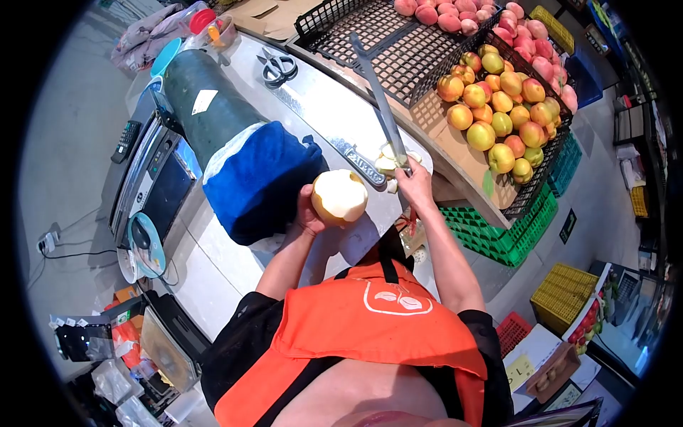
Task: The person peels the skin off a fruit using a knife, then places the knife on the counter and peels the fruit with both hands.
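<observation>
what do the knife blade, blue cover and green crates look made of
Knife blade: likely steel, smooth and grey with a dull sheen. Blue cover: soft fabric, perhaps velvety, judging by its folds and matte look. Green crates: probably smooth moulded plastic, from the even bright colour and open lattice.

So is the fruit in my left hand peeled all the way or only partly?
Only partly: the fruit shows bare pale flesh, but yellow skin covers its side near your left hand.

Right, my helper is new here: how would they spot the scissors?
Find the huge dark-green melon lying on the counter. The scissors lie between it and the black crate, and two looped handles set them apart from the long knife in the right hand.
</observation>
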Available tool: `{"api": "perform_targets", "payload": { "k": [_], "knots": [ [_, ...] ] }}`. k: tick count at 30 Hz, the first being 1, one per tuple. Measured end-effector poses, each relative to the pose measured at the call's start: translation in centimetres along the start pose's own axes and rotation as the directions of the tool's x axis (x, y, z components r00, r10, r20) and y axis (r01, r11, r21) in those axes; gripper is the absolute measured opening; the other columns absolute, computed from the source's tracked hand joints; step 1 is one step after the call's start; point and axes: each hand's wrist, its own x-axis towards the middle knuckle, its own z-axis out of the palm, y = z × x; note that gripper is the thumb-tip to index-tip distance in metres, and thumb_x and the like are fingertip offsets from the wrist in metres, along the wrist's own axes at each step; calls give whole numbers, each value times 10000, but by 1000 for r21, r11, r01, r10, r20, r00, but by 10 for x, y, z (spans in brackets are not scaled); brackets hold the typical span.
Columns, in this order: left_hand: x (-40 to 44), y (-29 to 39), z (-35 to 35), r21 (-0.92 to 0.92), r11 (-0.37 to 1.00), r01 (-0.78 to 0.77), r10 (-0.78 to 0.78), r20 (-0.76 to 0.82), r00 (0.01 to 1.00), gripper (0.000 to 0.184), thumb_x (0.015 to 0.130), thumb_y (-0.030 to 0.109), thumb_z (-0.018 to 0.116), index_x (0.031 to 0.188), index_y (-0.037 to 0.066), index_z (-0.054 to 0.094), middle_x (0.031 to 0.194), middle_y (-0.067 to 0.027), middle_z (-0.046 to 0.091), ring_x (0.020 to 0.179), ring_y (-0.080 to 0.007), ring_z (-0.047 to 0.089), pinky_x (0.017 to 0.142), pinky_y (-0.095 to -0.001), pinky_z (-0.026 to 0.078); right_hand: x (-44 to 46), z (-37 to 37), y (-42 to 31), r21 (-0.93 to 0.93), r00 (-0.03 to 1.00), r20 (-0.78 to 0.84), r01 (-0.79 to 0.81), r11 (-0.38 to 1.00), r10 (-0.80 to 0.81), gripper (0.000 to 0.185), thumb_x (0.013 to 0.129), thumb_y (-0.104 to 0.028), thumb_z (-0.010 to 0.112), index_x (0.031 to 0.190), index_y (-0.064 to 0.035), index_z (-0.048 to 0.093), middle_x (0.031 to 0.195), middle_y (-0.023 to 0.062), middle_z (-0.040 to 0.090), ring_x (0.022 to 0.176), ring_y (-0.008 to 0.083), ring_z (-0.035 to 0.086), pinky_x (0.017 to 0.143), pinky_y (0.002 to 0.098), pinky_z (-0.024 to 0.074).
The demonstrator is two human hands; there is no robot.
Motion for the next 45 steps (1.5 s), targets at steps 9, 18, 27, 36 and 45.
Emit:
{"api": "perform_targets", "payload": {
  "k": [9, 18, 27, 36, 45],
  "knots": [
    [28, -9, 42, 229, 965, -129, 194, -286, 939, 812, 721, 501, 658, 1371, 100, 381, 1293, -201, 492, 1059, -451, 547, 794, -565, 510, -30, -22, -24, -63, 968, -113, 219, 974, -225, 418, 844, -197, 567, 1227, -31, 546, 973, 235, 645, 815, 349, 658, 723, 399, 502],
    [46, -10, 70, 155, 986, -57, 78, -128, 989, 794, 831, 617, 467, 1342, 16, 369, 1132, -289, 553, 847, -426, 630, 698, -460, 580, -108, -43, -59, -237, 824, 15, 553, 799, -566, 364, 846, -128, 602, 1209, -136, 576, 802, 105, 617, 657, 290, 624, 590, 372, 500],
    [40, -19, 92, 437, 896, -80, 161, -152, 975, 749, 840, 572, 492, 1357, 47, 363, 1228, -207, 538, 983, -366, 618, 733, -470, 574, -130, -41, -54, -333, 794, -32, 565, 755, -608, 401, 802, -85, 630, 1198, -134, 589, 816, 98, 645, 619, 256, 613, 556, 351, 484],
    [38, -20, 84, 334, 942, -26, 44, -46, 998, 744, 827, 549, 516, 1374, 68, 364, 1235, -217, 534, 960, -398, 612, 720, -487, 550, -147, -42, -51, -341, 828, -56, 510, 790, -558, 391, 810, -81, 619, 1197, -130, 582, 880, 123, 656, 686, 286, 638, 607, 369, 509],
    [33, -21, 86, 457, 889, -14, 70, -105, 992, 796, 743, 535, 613, 1339, 50, 404, 1221, -223, 542, 932, -395, 621, 676, -477, 554, -158, -34, -60, -332, 870, -13, 460, 823, -492, 414, 865, -136, 559, 1266, -169, 461, 824, 146, 620, 673, 353, 615, 578, 452, 490]
  ]
}}
